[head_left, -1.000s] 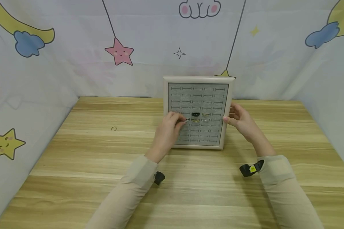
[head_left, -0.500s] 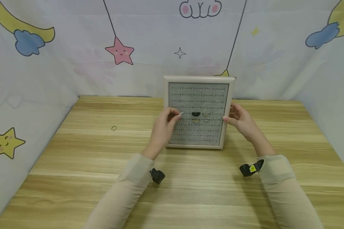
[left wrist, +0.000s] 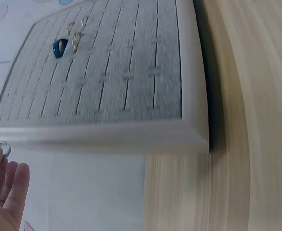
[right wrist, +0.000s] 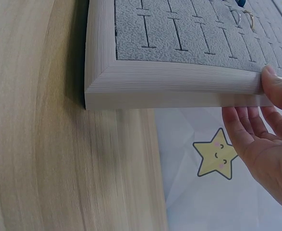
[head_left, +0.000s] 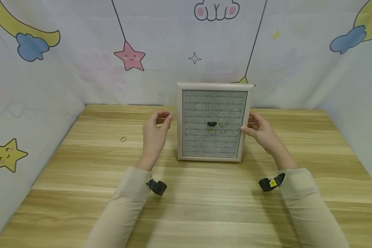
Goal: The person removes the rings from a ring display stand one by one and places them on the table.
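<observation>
A framed ring display board (head_left: pixel 192 144) with grey slotted padding stands tilted on the table. My right hand (head_left: pixel 260 132) grips its right edge, thumb on the front and fingers behind. My left hand (head_left: pixel 155 131) is just left of the frame, pinching a silver ring (left wrist: pixel 5 149) between thumb and finger. In the board's middle slots sit a black ring (head_left: pixel 212 124) and several thin rings, among them a gold one (head_left: pixel 212 131). Another thin ring (head_left: pixel 123 139) lies on the table to the left.
The wooden table (head_left: pixel 204 206) ends at a white cloth backdrop (head_left: pixel 161 79) printed with stars and clouds, close behind the board. Cloth also hangs at both sides. A black wrist camera (head_left: pixel 157 187) sits on the left sleeve, another (head_left: pixel 271 182) on the right.
My left hand has drawn away from the board's slots, leftward past the frame's edge, with the silver ring still pinched. The right hand keeps its hold on the board.
</observation>
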`<act>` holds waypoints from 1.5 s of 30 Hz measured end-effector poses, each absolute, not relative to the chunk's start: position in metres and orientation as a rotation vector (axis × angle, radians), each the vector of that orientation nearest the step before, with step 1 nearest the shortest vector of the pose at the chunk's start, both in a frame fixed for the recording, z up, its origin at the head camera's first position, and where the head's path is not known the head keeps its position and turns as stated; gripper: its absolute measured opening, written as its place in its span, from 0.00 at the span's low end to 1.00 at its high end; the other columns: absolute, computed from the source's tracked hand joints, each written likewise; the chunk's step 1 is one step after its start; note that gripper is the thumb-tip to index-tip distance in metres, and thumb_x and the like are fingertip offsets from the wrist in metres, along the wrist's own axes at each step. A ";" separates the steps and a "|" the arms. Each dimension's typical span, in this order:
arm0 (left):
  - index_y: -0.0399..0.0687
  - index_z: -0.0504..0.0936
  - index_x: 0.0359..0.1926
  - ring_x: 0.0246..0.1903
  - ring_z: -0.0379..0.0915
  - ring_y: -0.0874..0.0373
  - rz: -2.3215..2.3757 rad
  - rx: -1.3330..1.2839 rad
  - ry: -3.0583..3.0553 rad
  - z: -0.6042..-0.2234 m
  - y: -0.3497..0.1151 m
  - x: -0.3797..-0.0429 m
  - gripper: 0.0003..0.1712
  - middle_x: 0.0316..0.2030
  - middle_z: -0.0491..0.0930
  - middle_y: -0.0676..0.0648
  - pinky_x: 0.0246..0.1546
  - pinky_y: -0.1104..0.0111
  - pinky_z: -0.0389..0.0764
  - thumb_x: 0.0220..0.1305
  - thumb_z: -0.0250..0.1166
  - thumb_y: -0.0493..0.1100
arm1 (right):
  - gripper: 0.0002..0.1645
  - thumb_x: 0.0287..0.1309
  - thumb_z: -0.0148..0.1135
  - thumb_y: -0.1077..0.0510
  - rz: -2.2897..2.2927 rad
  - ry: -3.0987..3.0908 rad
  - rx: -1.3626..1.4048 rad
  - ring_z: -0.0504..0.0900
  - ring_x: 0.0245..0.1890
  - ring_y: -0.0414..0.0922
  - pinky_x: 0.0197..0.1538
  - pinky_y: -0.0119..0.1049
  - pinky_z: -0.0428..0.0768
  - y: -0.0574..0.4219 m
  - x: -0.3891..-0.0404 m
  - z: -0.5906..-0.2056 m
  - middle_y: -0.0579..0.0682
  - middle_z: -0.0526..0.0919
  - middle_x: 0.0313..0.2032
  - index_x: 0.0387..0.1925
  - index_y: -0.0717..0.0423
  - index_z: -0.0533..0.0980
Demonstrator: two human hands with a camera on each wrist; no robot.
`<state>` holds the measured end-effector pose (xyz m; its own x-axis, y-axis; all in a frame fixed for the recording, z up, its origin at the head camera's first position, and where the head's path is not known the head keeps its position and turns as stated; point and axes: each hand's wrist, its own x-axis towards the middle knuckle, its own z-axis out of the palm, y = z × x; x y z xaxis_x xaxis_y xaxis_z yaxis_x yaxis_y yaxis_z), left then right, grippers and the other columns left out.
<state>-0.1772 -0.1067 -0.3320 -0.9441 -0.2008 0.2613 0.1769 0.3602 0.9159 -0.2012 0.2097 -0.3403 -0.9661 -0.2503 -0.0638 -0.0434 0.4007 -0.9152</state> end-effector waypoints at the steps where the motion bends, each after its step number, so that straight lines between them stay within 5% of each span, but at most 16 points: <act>1: 0.39 0.78 0.47 0.42 0.80 0.50 -1.594 0.034 -2.298 -0.333 -0.111 -0.178 0.14 0.44 0.81 0.41 0.38 0.74 0.82 0.67 0.60 0.44 | 0.37 0.68 0.53 0.60 -1.600 2.466 -0.263 0.68 0.60 0.49 0.61 0.38 0.71 0.210 -0.201 -0.341 0.60 0.66 0.61 0.73 0.56 0.50; 8: 0.40 0.78 0.49 0.42 0.79 0.49 -1.485 0.108 -2.326 -0.347 -0.142 -0.180 0.16 0.45 0.82 0.41 0.32 0.82 0.74 0.67 0.60 0.47 | 0.37 0.68 0.52 0.60 -1.599 2.473 -0.266 0.68 0.62 0.51 0.57 0.30 0.73 0.211 -0.201 -0.341 0.61 0.65 0.63 0.73 0.57 0.49; 22: 0.37 0.79 0.48 0.44 0.79 0.48 -1.331 0.415 -2.429 -0.381 -0.191 -0.182 0.14 0.45 0.81 0.38 0.34 0.82 0.69 0.68 0.58 0.42 | 0.37 0.68 0.53 0.60 -1.590 2.483 -0.264 0.70 0.58 0.45 0.54 0.25 0.73 0.210 -0.200 -0.339 0.59 0.67 0.61 0.73 0.57 0.50; 26: 0.34 0.79 0.47 0.44 0.79 0.45 -1.297 0.460 -2.447 -0.391 -0.201 -0.182 0.13 0.44 0.81 0.36 0.39 0.75 0.74 0.68 0.58 0.39 | 0.37 0.68 0.53 0.60 -1.588 2.486 -0.268 0.70 0.58 0.45 0.54 0.25 0.73 0.210 -0.200 -0.339 0.60 0.67 0.61 0.72 0.57 0.51; 31: 0.31 0.78 0.46 0.44 0.78 0.42 -1.273 0.480 -2.487 -0.400 -0.212 -0.180 0.12 0.44 0.80 0.32 0.46 0.63 0.77 0.67 0.57 0.37 | 0.37 0.68 0.53 0.60 -1.587 2.484 -0.270 0.69 0.60 0.49 0.58 0.31 0.73 0.210 -0.199 -0.339 0.60 0.67 0.61 0.72 0.57 0.51; 36: 0.31 0.79 0.46 0.43 0.78 0.43 -1.223 0.512 -2.544 -0.405 -0.218 -0.179 0.13 0.43 0.80 0.33 0.39 0.71 0.72 0.66 0.57 0.37 | 0.37 0.68 0.53 0.60 -1.601 2.470 -0.267 0.68 0.62 0.53 0.63 0.43 0.71 0.210 -0.199 -0.339 0.61 0.66 0.62 0.73 0.56 0.50; 45: 0.32 0.79 0.47 0.44 0.76 0.44 -1.178 0.539 -2.629 -0.403 -0.221 -0.179 0.13 0.43 0.80 0.33 0.37 0.71 0.70 0.65 0.57 0.37 | 0.38 0.68 0.53 0.60 -1.612 2.464 -0.268 0.67 0.63 0.53 0.65 0.47 0.70 0.210 -0.200 -0.340 0.61 0.65 0.62 0.73 0.56 0.49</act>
